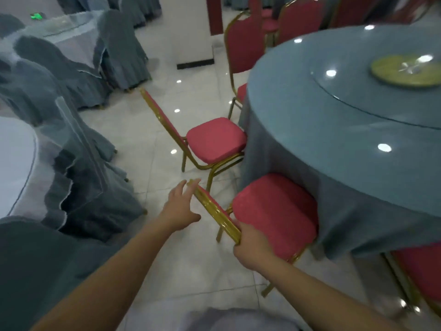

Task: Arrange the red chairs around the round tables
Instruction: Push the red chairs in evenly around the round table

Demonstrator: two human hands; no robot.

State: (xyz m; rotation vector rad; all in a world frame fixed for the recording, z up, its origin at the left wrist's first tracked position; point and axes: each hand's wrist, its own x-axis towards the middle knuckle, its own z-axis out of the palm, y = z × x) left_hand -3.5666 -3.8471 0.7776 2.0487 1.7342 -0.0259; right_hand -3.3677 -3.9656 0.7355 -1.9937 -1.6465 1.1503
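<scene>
— Where is the nearest red chair (274,218) standing?
— It is standing on the tiled floor (167,103) at the near edge of the round table (334,130). Its seat is tucking under the hanging grey-blue cloth and its back is facing the person.
— What are the hands doing?
— The right hand (250,249) is gripping the near end of the gold top rail, fingers curling round it. The left hand (177,209) is reaching to the rail's far corner with fingers straight and spread, the tips touching the frame and grasping nothing.
— And the others?
— A second red chair (214,139) is sitting at the table's left edge, its seat touching the cloth, and a third red chair (243,48) is standing beyond it. Covered grey chairs (71,151) are lining the floor's left side.
</scene>
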